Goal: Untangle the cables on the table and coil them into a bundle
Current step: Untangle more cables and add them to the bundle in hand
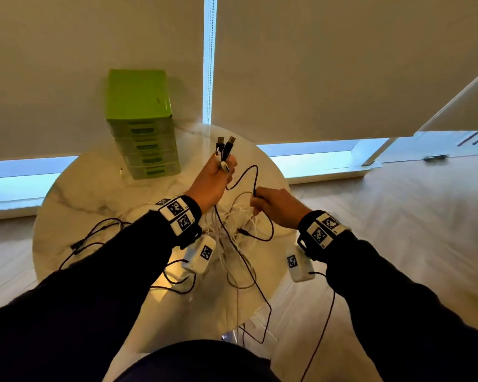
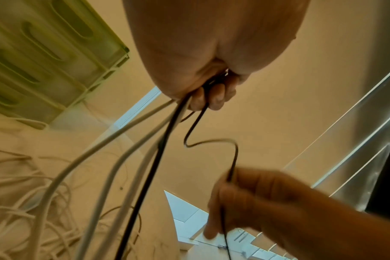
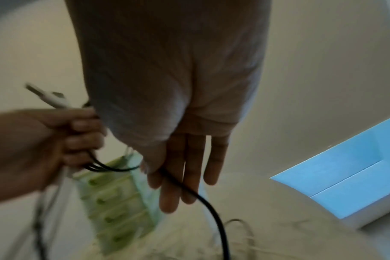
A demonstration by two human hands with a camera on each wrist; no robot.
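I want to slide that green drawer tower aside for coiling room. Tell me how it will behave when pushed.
The green drawer tower is tall and narrow, so a high push would probably tip it; push low. It looks like thin plastic, likely light, and should slide easily on the smooth marble-look table. What its drawers hold cannot be seen, so its weight is uncertain.

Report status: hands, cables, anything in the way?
Left hand grips gathered plug ends upright. Right hand pinches a black cable strung between both. White cables lie tangled on the table; nothing blocking.
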